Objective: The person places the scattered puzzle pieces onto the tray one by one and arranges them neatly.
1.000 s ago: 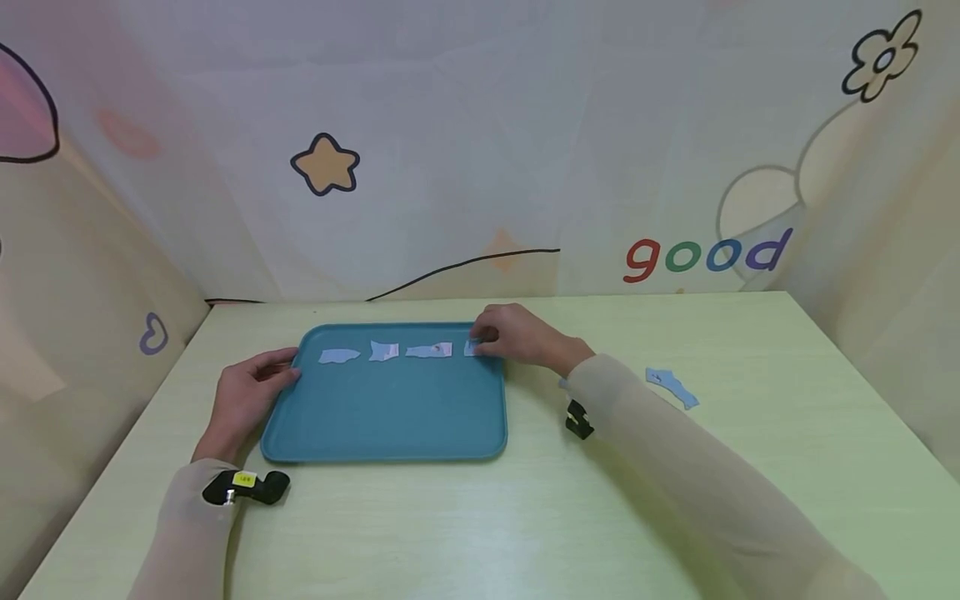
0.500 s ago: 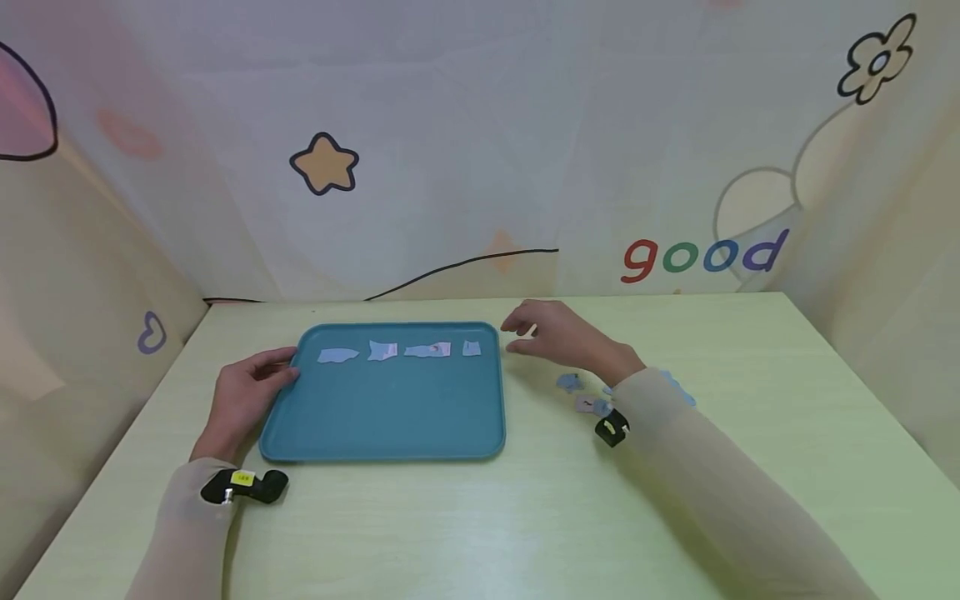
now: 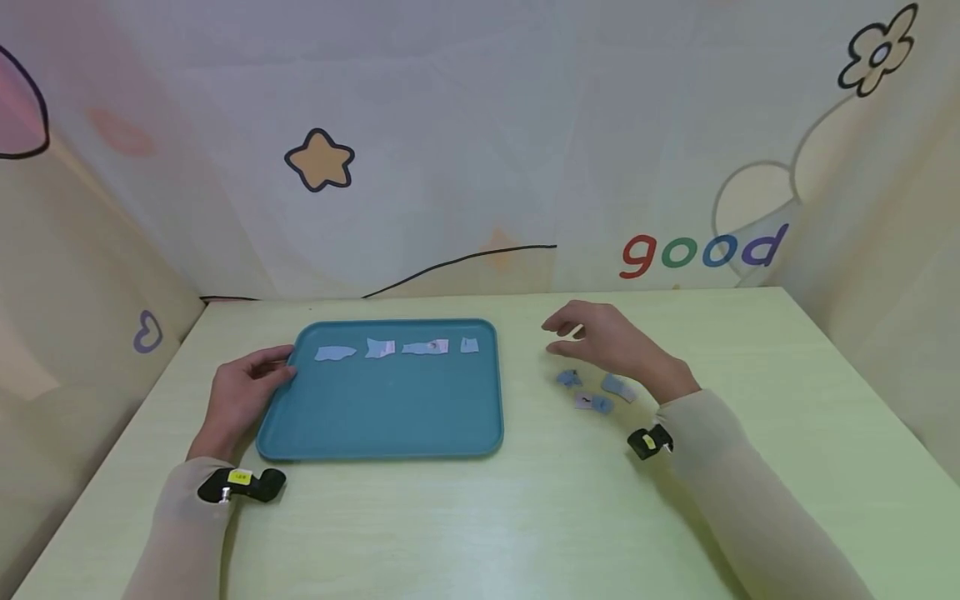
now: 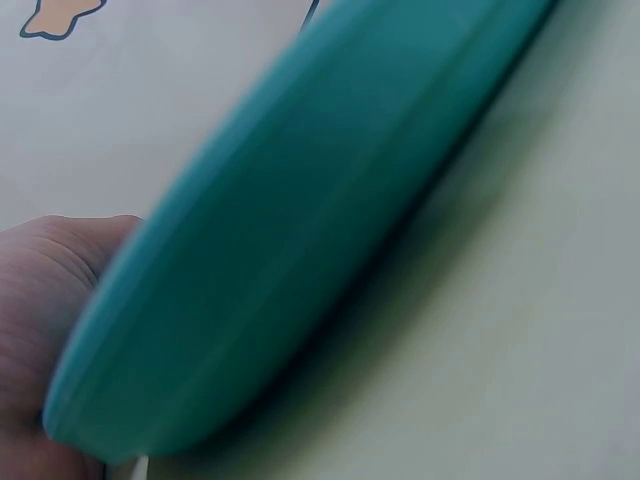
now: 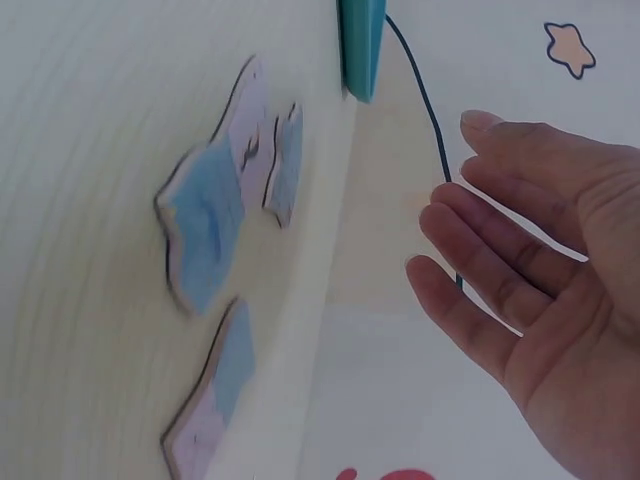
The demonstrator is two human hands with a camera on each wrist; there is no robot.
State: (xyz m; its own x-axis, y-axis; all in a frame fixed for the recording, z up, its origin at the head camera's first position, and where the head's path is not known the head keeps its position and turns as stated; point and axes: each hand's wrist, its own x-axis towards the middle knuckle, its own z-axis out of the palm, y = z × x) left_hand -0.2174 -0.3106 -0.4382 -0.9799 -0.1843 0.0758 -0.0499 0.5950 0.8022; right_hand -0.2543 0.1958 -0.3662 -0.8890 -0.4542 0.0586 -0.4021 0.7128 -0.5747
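Tray (image 3: 378,408): blue-green, rounded corners, flat on the table (image 3: 420,533). Four pieces in it, one row near the far rim, gaps between all of them. Left to right: plain light-blue piece (image 3: 335,353) with a point on its right end; blue piece with a pinkish right edge (image 3: 380,348); longer blue piece with a pinkish right end (image 3: 425,347); small squarish blue piece (image 3: 469,345) near the right rim.

Outside the tray, on the table to its right, loose cluster: small blue piece (image 3: 569,378), pale-and-blue piece with a dark mark (image 3: 593,403), blue piece with a pale end (image 3: 618,387). Wrist view shows these have dark-lined edges and some thickness.

My left hand (image 3: 242,396): at the tray's left rim, thumb and index touching it, fingers relaxed and only slightly bent. Lower fingers mostly hidden.

My right hand (image 3: 600,333): above the table, between tray and cluster but farther back, clear of both. Fingers loosely curved, pointing left toward the tray, thumb and index tips apart, palm bare in the wrist view.
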